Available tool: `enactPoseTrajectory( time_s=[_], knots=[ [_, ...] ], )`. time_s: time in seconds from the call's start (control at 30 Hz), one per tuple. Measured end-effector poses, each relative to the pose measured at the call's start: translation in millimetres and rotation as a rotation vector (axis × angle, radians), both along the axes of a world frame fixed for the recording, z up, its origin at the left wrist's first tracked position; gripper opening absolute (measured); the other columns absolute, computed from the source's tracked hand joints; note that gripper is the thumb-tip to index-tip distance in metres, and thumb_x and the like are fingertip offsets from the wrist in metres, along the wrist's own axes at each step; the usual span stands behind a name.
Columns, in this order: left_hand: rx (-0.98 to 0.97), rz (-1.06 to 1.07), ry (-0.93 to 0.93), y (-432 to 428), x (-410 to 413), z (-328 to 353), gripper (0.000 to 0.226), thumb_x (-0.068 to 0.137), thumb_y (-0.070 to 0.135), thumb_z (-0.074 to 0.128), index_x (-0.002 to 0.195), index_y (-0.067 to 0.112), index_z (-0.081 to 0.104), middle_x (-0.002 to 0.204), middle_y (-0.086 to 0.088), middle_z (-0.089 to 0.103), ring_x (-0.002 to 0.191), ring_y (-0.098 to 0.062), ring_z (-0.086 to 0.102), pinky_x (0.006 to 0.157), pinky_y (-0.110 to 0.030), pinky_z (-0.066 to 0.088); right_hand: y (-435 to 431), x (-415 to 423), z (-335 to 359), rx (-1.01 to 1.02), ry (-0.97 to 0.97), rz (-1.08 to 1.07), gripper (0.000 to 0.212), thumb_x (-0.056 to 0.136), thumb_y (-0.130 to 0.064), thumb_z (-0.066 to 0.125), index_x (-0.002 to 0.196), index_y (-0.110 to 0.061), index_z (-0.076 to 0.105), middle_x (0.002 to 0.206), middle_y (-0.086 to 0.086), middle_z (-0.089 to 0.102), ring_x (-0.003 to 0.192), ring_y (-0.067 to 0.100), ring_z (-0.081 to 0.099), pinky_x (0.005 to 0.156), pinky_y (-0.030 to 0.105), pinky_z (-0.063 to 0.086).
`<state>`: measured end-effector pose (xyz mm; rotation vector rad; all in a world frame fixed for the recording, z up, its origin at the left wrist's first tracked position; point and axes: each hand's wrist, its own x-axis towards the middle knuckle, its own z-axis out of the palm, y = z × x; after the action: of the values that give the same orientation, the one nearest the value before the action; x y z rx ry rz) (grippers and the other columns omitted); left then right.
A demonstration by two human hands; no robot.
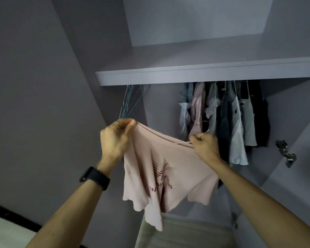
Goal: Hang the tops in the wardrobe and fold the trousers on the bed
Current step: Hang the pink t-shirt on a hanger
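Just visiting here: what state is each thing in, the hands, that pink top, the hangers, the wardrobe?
left hand: pinches the pink top by its edge
right hand: grips the hanger
pink top: not hung yet, drooping crumpled between both hands
hanger: in the hand, one arm seemingly inside the top's neck
empty hangers: hanging bare at the left
hung clothes: hanging in a row at the right
wardrobe: open

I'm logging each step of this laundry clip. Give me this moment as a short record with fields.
garment: pink T-shirt, printed front, held up in both hands
left hand: pinches the shirt's shoulder edge
right hand: grips the wire hanger at the neckline
empty hangers: under the shelf, left
hung clothes: under the shelf, right
status: shirt not yet hung
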<state>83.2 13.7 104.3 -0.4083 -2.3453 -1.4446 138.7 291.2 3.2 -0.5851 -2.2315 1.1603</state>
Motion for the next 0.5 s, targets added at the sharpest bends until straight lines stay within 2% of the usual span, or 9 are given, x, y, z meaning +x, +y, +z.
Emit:
enactPoseTrajectory(
  time_s=[0.03,0.07,0.1,0.13,0.2,0.33,0.37,0.43,0.5],
  knots=[
    [-0.015,-0.010,-0.005,0,-3,2,0.011,0.090,0.042,0.074,0.079,0.046,0.073,0.082,0.033,0.070,0.061,0.006,0.064,0.062,-0.036,0.057,-4,0,7,0.076,-0.028,0.031,0.038,0.084,-0.025,0.064,0.050,-0.018,0.050,0.047,0.004,0.034,0.056,0.023,0.033,0.058,0.033,0.039],
    [-0.056,-0.038,0.008,-2,-7,4,0.010,0.090,0.043,0.073,0.081,0.045,0.074,0.084,0.034,0.070,0.056,0.006,0.062,0.057,-0.033,0.055,-9,0,15,0.115,-0.019,0.058,0.037,0.085,-0.028,0.064,0.052,-0.019,0.050,0.050,0.004,0.036,0.066,0.014,0.026,0.059,0.035,0.040],
    [-0.116,-0.085,0.029,-2,-10,5,0.008,0.091,0.044,0.072,0.083,0.045,0.074,0.086,0.036,0.069,0.058,0.008,0.063,0.056,-0.029,0.054,-10,0,27,0.139,0.020,0.063,0.034,0.086,-0.034,0.062,0.055,-0.022,0.051,0.051,0.003,0.039,0.054,0.013,0.041,0.058,0.035,0.038],
    [-0.183,-0.134,0.055,-1,-12,6,0.008,0.091,0.043,0.072,0.084,0.045,0.075,0.087,0.039,0.067,0.066,0.012,0.064,0.061,-0.022,0.054,-11,-2,42,0.154,0.076,0.050,0.032,0.086,-0.040,0.058,0.059,-0.025,0.052,0.052,0.002,0.041,0.053,0.023,0.039,0.057,0.035,0.035],
    [-0.265,-0.215,0.089,4,-17,6,0.004,0.090,0.041,0.073,0.088,0.043,0.076,0.086,0.044,0.065,0.084,0.017,0.064,0.074,-0.005,0.047,-8,-8,76,0.223,0.122,0.067,0.036,0.087,-0.045,0.053,0.064,-0.017,0.050,0.051,0.005,0.043,0.054,0.026,0.042,0.056,0.035,0.037],
    [-0.217,-0.255,0.117,23,-28,8,0.009,0.089,0.034,0.076,0.096,0.032,0.080,0.081,0.043,0.064,0.090,0.018,0.063,0.081,0.001,0.042,-18,-21,115,0.596,-0.386,0.369,0.044,0.093,-0.035,0.054,0.057,-0.010,0.049,0.055,0.003,0.049,0.066,0.032,0.055,0.065,0.038,0.052],
    [-0.218,-0.270,0.114,27,-28,7,0.009,0.088,0.033,0.076,0.096,0.031,0.080,0.081,0.041,0.065,0.090,0.017,0.064,0.082,-0.001,0.043,-21,-23,123,0.633,-0.411,0.396,0.047,0.096,-0.036,0.052,0.056,-0.011,0.048,0.056,0.003,0.050,0.068,0.033,0.055,0.067,0.039,0.053],
    [-0.215,-0.302,0.105,35,-27,4,0.008,0.088,0.032,0.077,0.096,0.031,0.080,0.084,0.035,0.069,0.090,0.015,0.065,0.082,-0.003,0.045,-19,-28,142,0.616,-0.250,0.333,0.054,0.102,-0.041,0.049,0.056,-0.014,0.044,0.054,0.001,0.048,0.066,0.033,0.050,0.066,0.038,0.049],
    [-0.106,-0.300,0.069,40,-29,7,0.006,0.088,0.029,0.077,0.093,0.031,0.080,0.085,0.033,0.071,0.089,0.015,0.065,0.079,-0.001,0.043,-16,-32,148,0.591,-0.043,0.269,0.056,0.103,-0.046,0.045,0.056,-0.017,0.041,0.054,0.000,0.049,0.065,0.034,0.047,0.063,0.039,0.044]
  ],
)
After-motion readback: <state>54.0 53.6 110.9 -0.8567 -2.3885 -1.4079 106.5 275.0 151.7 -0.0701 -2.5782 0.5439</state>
